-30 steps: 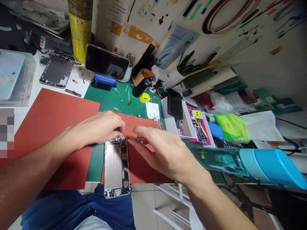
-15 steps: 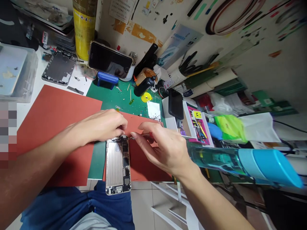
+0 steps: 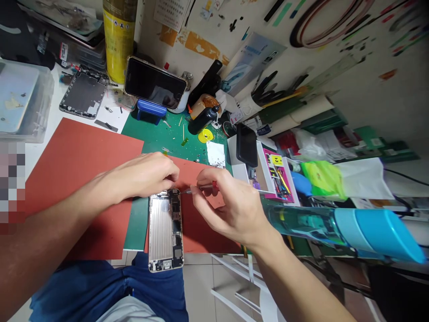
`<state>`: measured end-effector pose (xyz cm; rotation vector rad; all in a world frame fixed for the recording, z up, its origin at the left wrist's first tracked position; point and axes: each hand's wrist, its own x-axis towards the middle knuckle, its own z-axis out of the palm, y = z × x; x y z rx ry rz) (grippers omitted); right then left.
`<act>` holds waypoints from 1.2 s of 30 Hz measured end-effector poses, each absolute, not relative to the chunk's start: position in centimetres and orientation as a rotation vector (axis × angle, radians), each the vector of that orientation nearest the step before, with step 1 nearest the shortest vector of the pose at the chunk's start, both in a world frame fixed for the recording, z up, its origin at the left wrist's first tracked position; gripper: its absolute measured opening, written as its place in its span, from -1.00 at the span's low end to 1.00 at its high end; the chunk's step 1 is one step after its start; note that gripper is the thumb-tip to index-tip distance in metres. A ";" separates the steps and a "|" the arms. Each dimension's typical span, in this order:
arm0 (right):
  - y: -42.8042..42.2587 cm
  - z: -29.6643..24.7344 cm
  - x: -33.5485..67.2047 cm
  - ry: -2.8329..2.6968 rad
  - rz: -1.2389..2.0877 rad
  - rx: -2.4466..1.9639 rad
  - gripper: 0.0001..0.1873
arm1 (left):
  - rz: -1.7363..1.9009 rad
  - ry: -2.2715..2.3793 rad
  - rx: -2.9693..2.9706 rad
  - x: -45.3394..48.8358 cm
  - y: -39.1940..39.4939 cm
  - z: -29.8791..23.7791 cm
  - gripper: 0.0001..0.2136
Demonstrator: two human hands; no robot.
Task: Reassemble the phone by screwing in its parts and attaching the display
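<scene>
An opened smartphone (image 3: 162, 235) lies with its inner parts facing up, its lower end jutting past the table's front edge. My left hand (image 3: 152, 172) is closed at the phone's top edge, fingers curled down and their tips partly hidden. In my right hand (image 3: 231, 205) is a thin screwdriver (image 3: 204, 188) with a red end, pinched between thumb and fingers. Its shaft points left, and the tip is at the phone's upper right corner. Whether the tip touches a screw is too small to tell.
Red mats (image 3: 90, 179) cover part of a green cutting mat (image 3: 161, 134). Behind stand a phone on a blue stand (image 3: 150, 109), a yellow spray can (image 3: 119, 49) and a black bottle (image 3: 203, 120). A blue-capped water bottle (image 3: 365, 228) lies to the right, beside a white box (image 3: 236, 174).
My right hand has shifted slightly right, its thumb has drawn back, and more of the screwdriver's shaft and red end shows. My left hand and the phone stay nearly in place.
</scene>
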<state>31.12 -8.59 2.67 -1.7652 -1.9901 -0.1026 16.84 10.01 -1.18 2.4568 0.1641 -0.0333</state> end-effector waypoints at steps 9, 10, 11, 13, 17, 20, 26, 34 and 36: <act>-9.4 3.5 31.2 -1.880 -0.133 -1.757 -0.82 | -0.026 0.113 2.431 16.8 10.0 -1.1 -0.80; -9.6 3.5 31.3 -1.841 -0.121 -1.759 -0.82 | -0.025 0.105 2.430 16.8 10.0 -1.2 -0.80; -9.7 3.4 31.4 -1.793 -0.102 -1.765 -0.82 | -0.021 0.099 2.423 16.8 10.0 -1.2 -0.79; -9.9 2.9 31.6 -1.657 -0.056 -1.792 -0.82 | -0.013 0.086 2.390 16.9 10.1 -1.3 -0.79; -10.0 1.5 31.7 -1.247 0.065 -1.818 -0.82 | 0.019 0.043 2.322 16.8 10.0 -0.9 -0.84; -9.7 0.7 31.4 -1.009 0.180 -1.741 -0.78 | 0.065 0.033 2.294 16.7 9.9 -0.4 -0.85; -9.0 -0.8 32.4 -0.888 0.085 -1.708 -0.76 | 0.102 0.155 2.430 16.7 10.7 -0.8 -0.81; -5.2 -2.7 34.9 -0.919 -0.027 -1.786 -0.71 | 0.182 0.450 2.664 16.8 12.0 -2.1 -0.70; -4.3 -3.1 35.0 -0.949 0.017 -1.788 -0.71 | 0.229 0.530 2.673 16.8 12.2 -2.1 -0.68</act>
